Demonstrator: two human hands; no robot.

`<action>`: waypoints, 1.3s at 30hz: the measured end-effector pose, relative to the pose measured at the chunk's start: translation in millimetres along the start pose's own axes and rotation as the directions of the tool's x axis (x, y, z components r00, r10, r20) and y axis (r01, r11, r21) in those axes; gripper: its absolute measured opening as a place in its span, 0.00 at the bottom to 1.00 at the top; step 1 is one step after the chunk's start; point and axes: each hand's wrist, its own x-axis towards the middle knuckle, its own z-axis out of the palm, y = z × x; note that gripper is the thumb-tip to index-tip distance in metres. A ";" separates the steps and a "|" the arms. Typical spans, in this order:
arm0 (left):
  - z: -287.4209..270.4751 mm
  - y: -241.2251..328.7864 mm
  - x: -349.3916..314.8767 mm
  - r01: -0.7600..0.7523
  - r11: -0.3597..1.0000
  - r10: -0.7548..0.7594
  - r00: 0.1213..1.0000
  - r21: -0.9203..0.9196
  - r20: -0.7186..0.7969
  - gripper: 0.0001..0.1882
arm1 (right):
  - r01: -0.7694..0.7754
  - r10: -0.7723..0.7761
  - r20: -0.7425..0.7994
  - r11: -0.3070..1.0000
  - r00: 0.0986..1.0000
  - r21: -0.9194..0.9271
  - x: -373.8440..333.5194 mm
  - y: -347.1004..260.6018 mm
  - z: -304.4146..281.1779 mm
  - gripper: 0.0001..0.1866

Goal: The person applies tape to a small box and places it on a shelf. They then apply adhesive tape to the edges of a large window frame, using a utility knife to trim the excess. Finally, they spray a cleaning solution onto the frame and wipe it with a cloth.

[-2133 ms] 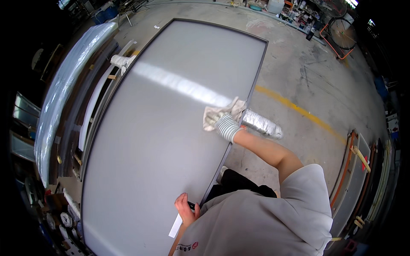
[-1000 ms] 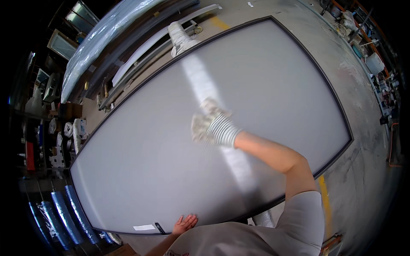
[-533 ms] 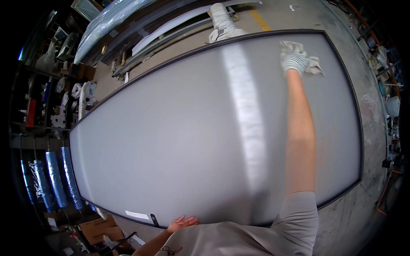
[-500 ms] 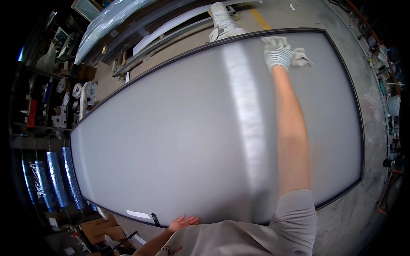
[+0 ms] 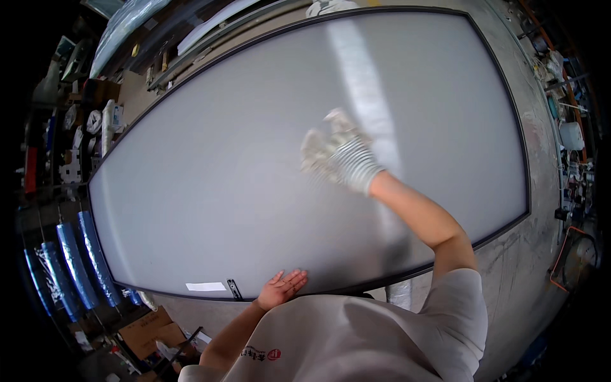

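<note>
A large grey panel (image 5: pixel 223 178) with a thin dark frame lies flat before me, a pale streak of light across its surface. My right hand (image 5: pixel 350 156), in a white glove with a striped cuff, is over the panel's middle. It grips a pale cloth (image 5: pixel 315 153) against the surface; motion blurs the cloth and fingertips. My left hand (image 5: pixel 284 288) is bare and rests on the panel near its close edge, fingers stretched out. To its left are a small dark fitting (image 5: pixel 234 290) on the frame and a white label strip (image 5: pixel 205 286).
Blue film-wrapped rolls (image 5: pixel 76 254) hang at the left, below cluttered shelves. A cardboard box (image 5: pixel 143 331) stands at the lower left. Plastic-wrapped stock (image 5: pixel 130 32) lies beyond the far edge. Along the right are a white container (image 5: pixel 571 135) and assorted shop items.
My right hand has swept the cloth from the panel's far right edge toward me and left, to the middle, its elbow now bent. My left hand stays at the near edge.
</note>
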 end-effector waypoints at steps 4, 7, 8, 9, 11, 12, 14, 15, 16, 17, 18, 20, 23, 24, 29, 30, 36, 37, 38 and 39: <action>-13.1 0.2 3.5 0.041 0.966 -0.029 0.998 -0.254 0.049 0.28 | -0.814 0.725 -0.379 0.463 0.575 -0.349 -158.9 122.5 -65.6 0.23; -17.8 1.4 -9.3 -0.019 0.917 0.001 0.999 -0.399 -0.046 0.34 | -0.960 0.857 -0.504 -0.045 0.106 -0.278 -263.6 107.1 -77.2 0.25; -9.1 0.4 -19.6 -0.104 0.927 0.052 0.987 -0.361 -0.151 0.37 | -0.956 0.864 -0.500 -0.089 0.067 -0.281 -288.9 86.3 -66.6 0.26; -5.1 4.2 -31.9 -0.152 0.910 0.053 0.966 -0.386 -0.254 0.37 | -0.948 0.851 -0.514 -0.072 0.103 -0.309 -310.8 68.4 -51.1 0.27; 9.7 8.8 -72.9 -0.150 0.923 -0.006 0.915 -0.354 -0.404 0.36 | -0.886 0.900 -0.327 0.119 0.287 -0.449 -211.0 -65.7 -42.5 0.27; 16.4 9.3 -96.5 -0.142 0.943 -0.015 0.886 -0.301 -0.464 0.36 | -0.847 0.868 -0.287 0.239 0.406 -0.475 -187.6 -113.4 -33.0 0.27; 29.8 8.4 -149.2 -0.055 0.955 -0.118 0.833 -0.293 -0.541 0.35 | -0.717 0.663 -0.274 0.647 0.697 -0.257 -153.2 -200.2 12.4 0.29; 37.6 7.4 -181.5 0.009 0.940 -0.207 0.809 -0.340 -0.551 0.35 | -0.564 0.535 -0.251 0.823 0.807 -0.058 -131.1 -242.8 39.6 0.30; 47.4 8.4 -214.6 0.071 0.918 -0.295 0.780 -0.390 -0.552 0.34 | -0.389 0.396 -0.202 0.918 0.896 0.075 -100.8 -287.0 59.2 0.31; 56.5 11.2 -250.2 0.164 0.880 -0.404 0.752 -0.446 -0.521 0.34 | -0.200 0.206 -0.002 0.947 0.978 -0.251 -61.1 -354.9 45.9 0.31; 63.3 12.4 -285.3 0.242 0.836 -0.496 0.717 -0.492 -0.490 0.33 | -0.091 0.113 0.097 0.975 0.989 -0.205 -37.9 -382.1 52.4 0.30; 89.0 21.6 -355.5 0.402 0.731 -0.670 0.574 -0.551 -0.470 0.34 | 0.109 -0.073 0.172 0.972 0.982 -0.206 10.7 -407.0 76.9 0.30; 125.3 54.4 -445.9 0.591 0.482 -0.868 0.225 -0.646 -0.443 0.35 | -0.051 0.033 -0.047 0.887 0.998 -0.460 88.4 -384.8 119.1 0.29; 142.8 66.4 -471.5 0.616 0.389 -0.900 0.095 -0.685 -0.425 0.36 | -0.262 0.251 -0.078 0.881 0.965 -0.393 115.9 -396.5 124.3 0.29; 183.3 106.9 -538.3 0.576 0.008 -0.893 -0.364 -0.817 -0.266 0.35 | 0.081 0.003 0.209 0.917 0.978 -0.391 201.8 -525.9 159.4 0.29; 189.9 112.2 -543.9 0.564 -0.026 -0.892 -0.385 -0.826 -0.235 0.35 | 0.130 -0.058 0.194 0.914 0.979 -0.383 219.8 -549.4 174.3 0.28; 195.6 89.0 -599.3 0.593 -0.094 -0.899 -0.395 -0.800 -0.187 0.31 | 0.051 -0.016 0.116 0.951 0.993 -0.304 390.2 -662.2 252.9 0.27; 196.7 78.3 -611.5 0.595 -0.111 -0.900 -0.400 -0.796 -0.174 0.31 | 0.093 -0.058 0.126 0.953 0.990 -0.287 412.3 -693.7 259.8 0.27; 197.9 66.2 -624.1 0.597 -0.125 -0.902 -0.401 -0.792 -0.160 0.31 | 0.131 -0.097 0.134 0.954 0.986 -0.271 429.6 -729.7 267.2 0.27; 198.7 50.9 -638.6 0.595 -0.136 -0.908 -0.394 -0.792 -0.141 0.31 | 0.264 -0.229 0.169 0.938 0.959 -0.223 446.8 -765.6 276.1 0.27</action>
